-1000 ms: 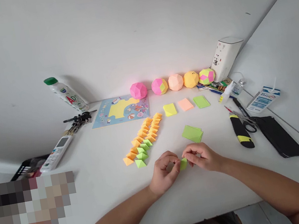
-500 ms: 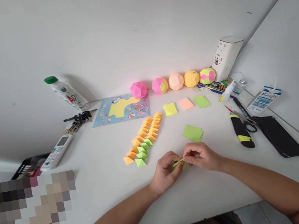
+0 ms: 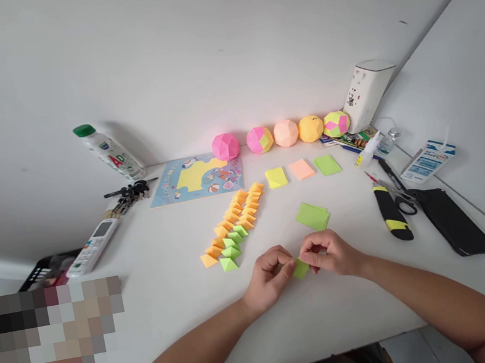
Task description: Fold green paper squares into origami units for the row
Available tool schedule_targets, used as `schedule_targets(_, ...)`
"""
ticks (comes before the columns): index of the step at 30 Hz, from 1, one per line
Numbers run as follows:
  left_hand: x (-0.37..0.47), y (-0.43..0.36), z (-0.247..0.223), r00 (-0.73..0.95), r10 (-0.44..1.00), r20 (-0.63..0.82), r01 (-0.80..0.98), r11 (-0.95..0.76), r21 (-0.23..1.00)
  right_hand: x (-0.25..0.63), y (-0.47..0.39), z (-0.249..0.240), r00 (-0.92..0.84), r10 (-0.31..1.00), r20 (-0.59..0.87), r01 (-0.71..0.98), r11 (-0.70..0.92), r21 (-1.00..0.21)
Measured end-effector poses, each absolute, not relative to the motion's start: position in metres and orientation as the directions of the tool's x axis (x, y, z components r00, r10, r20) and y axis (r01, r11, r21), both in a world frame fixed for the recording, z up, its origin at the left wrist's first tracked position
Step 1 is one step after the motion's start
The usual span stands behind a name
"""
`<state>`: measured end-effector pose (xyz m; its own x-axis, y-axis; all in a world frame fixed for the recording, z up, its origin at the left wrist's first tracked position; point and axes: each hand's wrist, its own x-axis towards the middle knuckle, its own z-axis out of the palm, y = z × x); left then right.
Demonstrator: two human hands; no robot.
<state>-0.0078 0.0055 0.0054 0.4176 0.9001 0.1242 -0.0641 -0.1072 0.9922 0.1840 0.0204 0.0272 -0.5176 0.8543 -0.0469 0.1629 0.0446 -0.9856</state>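
A small piece of green paper (image 3: 300,269) is held just above the front of the table between my two hands. My left hand (image 3: 269,277) pinches its left side, and my right hand (image 3: 330,253) pinches the right side; the fingers hide part of it. Just beyond my right hand lies a small stack of green paper sheets (image 3: 313,216). To the left, folded green paper pieces (image 3: 229,263) lie in a row beside folded orange paper pieces (image 3: 209,260), which run on in two slanting lines toward the back.
Several faceted paper balls (image 3: 286,134) line the wall, with yellow (image 3: 276,177), peach (image 3: 302,169) and green (image 3: 328,164) paper stacks before them. A utility knife (image 3: 392,212), scissors (image 3: 405,205) and black pouch (image 3: 458,221) lie right; a remote (image 3: 93,248) and bottle (image 3: 110,153) stand left.
The green paper between my hands has turned so that more of its flat face shows; before, it was seen nearly edge-on. Both hands stay in almost the same place.
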Motion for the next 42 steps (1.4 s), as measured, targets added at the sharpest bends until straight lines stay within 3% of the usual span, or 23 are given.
schedule_targets(16, -0.009, 0.004, 0.004, 0.343, 0.930, 0.135, -0.133, -0.094, 0.987, 0.189, 0.025, 0.029, -0.465, 0.877, -0.123, 0.095, -0.089, -0.991)
schedule_targets(29, -0.007, 0.005, 0.001, 0.293, 0.946, 0.140, -0.201, -0.082, 0.976, 0.190, 0.029, 0.032, -0.405, 0.913, -0.054, -0.031, -0.073, -0.997)
schedule_targets(35, -0.008, 0.006, -0.002, 0.262, 0.955, 0.139, -0.156, -0.100, 0.983, 0.188, 0.027, 0.027, -0.486, 0.868, -0.099, -0.002, -0.115, -0.993)
schedule_targets(39, -0.009, 0.005, 0.000, 0.309, 0.942, 0.131, -0.124, -0.097, 0.988, 0.186, 0.025, 0.021, -0.456, 0.884, -0.104, 0.049, -0.092, -0.995)
schedule_targets(42, -0.008, 0.005, 0.003, 0.425, 0.903, 0.071, -0.178, 0.007, 0.984, 0.184, 0.024, 0.020, -0.456, 0.887, -0.072, 0.050, -0.056, -0.997)
